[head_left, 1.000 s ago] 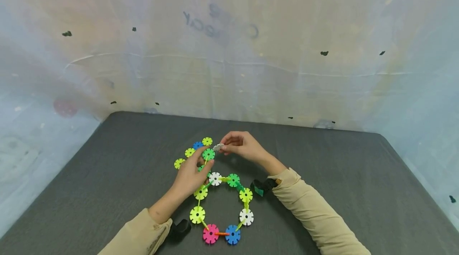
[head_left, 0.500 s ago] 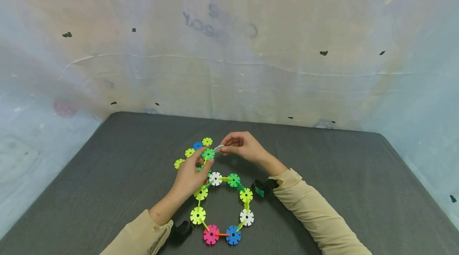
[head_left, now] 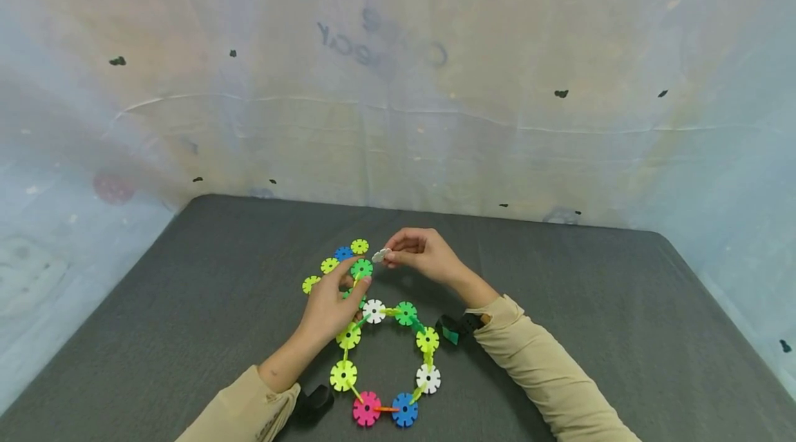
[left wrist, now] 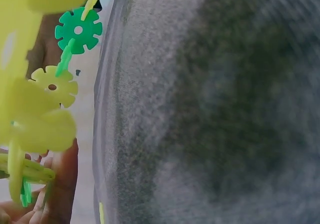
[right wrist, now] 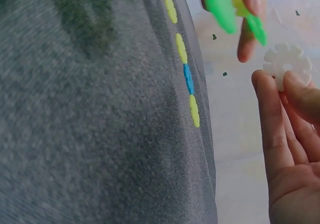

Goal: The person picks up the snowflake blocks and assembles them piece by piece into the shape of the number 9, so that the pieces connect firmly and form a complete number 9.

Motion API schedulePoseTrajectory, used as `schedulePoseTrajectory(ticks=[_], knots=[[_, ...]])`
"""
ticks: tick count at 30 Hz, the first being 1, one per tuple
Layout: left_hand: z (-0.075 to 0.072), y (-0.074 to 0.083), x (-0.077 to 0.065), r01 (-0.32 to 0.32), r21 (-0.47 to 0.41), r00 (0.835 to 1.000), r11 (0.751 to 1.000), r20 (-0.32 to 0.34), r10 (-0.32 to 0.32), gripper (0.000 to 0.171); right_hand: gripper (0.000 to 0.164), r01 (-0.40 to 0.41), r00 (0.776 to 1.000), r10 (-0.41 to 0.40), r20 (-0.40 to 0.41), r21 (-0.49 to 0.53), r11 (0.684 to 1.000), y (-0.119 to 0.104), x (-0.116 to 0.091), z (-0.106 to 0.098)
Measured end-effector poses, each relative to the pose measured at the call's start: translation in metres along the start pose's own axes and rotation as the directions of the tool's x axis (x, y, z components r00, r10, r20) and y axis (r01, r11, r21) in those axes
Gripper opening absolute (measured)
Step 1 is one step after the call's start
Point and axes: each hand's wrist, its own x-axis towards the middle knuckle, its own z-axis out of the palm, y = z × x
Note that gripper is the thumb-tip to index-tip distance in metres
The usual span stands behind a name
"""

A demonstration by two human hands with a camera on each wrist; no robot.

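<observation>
My right hand (head_left: 425, 252) pinches a white notched disc (right wrist: 287, 64), a snowflake-type interlocking piece, between thumb and fingertips. It is raised beside a green disc (head_left: 362, 268) at the free end of a short chain. My left hand (head_left: 329, 307) holds this chain from the left, thumb and index finger around its green and yellow pieces; its other fingers are mostly hidden. From there the discs run on into a closed ring, with a white disc (head_left: 374, 311) at the top and a pink disc (head_left: 367, 408) and a blue disc (head_left: 405, 409) at the bottom.
Loose discs lie in a slanting row beyond my left hand: a yellow one (head_left: 359, 246), a blue one (head_left: 343, 253) and two more yellow ones. They rest on a grey cloth-covered table (head_left: 560, 304). Pale sheeting (head_left: 398, 152) hangs behind and at both sides.
The white disc in my right hand has tilted and shifted slightly right, away from the green disc. My left hand and the ring have stayed almost still.
</observation>
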Motion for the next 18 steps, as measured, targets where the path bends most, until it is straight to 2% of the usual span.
schedulePoseTrajectory(ticks=[10, 18], knots=[[-0.0004, -0.0018, -0.0006, -0.008, -0.008, 1.000, 1.000, 0.019, 0.009, 0.049, 0.014, 0.011, 0.999, -0.011, 0.031, -0.007, 1.000, 0.0021, 0.0013, 0.0020], [0.0022, 0.0016, -0.0018, -0.025, 0.002, 1.000, 1.000, 0.009, 0.025, 0.050, 0.013, 0.032, 0.998, -0.033, 0.047, 0.031, 0.999, 0.0021, 0.0019, 0.0056]])
